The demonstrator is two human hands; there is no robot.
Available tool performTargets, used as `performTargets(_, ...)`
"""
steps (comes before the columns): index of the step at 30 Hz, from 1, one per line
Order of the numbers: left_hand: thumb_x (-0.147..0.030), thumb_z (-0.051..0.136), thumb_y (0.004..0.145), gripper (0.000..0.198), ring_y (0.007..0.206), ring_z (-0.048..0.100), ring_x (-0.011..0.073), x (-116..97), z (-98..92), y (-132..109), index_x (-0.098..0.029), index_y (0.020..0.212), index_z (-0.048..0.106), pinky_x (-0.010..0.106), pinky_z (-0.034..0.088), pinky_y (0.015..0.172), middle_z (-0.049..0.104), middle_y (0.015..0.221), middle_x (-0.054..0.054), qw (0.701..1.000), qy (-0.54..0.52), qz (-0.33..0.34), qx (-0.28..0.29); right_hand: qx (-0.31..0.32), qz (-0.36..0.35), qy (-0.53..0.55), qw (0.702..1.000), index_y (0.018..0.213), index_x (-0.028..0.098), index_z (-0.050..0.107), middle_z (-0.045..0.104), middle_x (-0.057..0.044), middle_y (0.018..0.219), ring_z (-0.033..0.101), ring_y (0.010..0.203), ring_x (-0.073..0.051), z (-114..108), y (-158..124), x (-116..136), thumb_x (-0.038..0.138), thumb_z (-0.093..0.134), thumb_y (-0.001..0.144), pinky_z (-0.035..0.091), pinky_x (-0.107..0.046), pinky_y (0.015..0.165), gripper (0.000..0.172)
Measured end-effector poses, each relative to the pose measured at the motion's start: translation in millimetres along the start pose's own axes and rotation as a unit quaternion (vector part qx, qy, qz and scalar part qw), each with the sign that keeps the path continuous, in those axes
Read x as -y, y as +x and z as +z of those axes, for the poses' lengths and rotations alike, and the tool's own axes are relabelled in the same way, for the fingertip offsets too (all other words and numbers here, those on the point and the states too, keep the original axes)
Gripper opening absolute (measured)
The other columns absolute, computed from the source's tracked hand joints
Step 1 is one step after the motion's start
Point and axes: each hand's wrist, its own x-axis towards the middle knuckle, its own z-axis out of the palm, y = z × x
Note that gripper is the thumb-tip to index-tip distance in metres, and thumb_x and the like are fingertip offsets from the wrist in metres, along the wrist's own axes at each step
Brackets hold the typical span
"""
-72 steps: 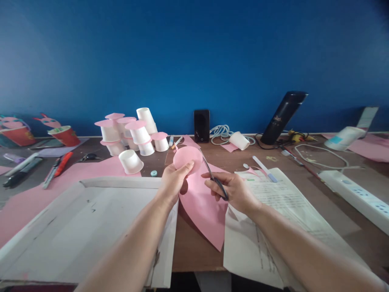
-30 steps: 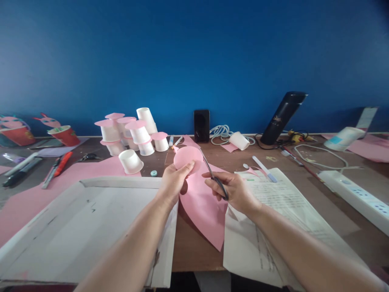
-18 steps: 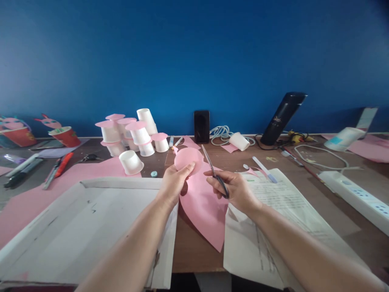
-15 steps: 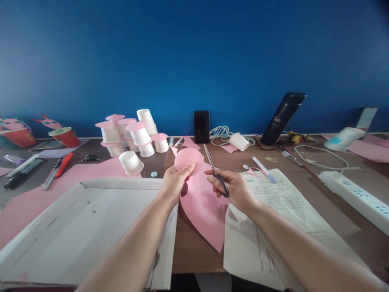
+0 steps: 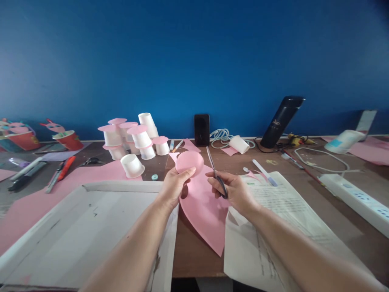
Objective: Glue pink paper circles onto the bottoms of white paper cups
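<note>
My left hand (image 5: 174, 184) pinches a round pink paper disc (image 5: 189, 161) just above the desk's middle. Black-handled scissors (image 5: 216, 175) sit in my right hand (image 5: 231, 190), their blades pointing up and away, just right of the disc. Under both hands lies a large pink paper sheet (image 5: 203, 211) with a curved cut edge. Behind and to the left stands a cluster of upturned white paper cups (image 5: 133, 136), several topped with pink discs, and one lone white cup (image 5: 131, 165) lies closer.
A flat grey cardboard sheet (image 5: 75, 227) covers the near left. Printed papers (image 5: 273, 219) lie at the right. A white power strip (image 5: 355, 196), cables, a black flask (image 5: 281, 119) and a phone (image 5: 201, 129) line the back. Pens and a red cutter (image 5: 62, 170) lie at far left.
The scissors have swung from leaning against the disc's edge to standing more upright, clear of it. The disc stays in my left hand. The view has tipped slightly upward.
</note>
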Motion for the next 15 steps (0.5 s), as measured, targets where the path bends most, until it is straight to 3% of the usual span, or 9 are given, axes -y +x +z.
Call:
performTargets(8,-0.038,0.073,0.069,0.026,0.04,0.035,0.0057,-9,0.8,-12,-0.014,0.079,0.068,0.022,0.025,0.041,0.049,0.054,-0.003,0.995,0.023,0.025,0.09,0.0,0.002,-0.013,1.0,0.102,0.014,0.068,0.057,0.002,0.058,0.052,0.049,-0.009,0,2,-5,0.049,0.069,0.073,0.04,-0.024,0.049,0.045)
performTargets(15,-0.034,0.073,0.07,0.025,0.036,0.034,0.0047,-7,-1.0,-11,-0.015,0.084,0.066,0.022,0.025,0.036,0.054,0.056,-0.003,0.993,0.025,0.039,0.11,-0.009,0.002,-0.004,1.0,0.102,0.015,0.067,0.059,0.002,0.06,0.054,0.051,-0.009,-2,5,-10,0.049,0.069,0.074,0.043,-0.024,0.053,0.044)
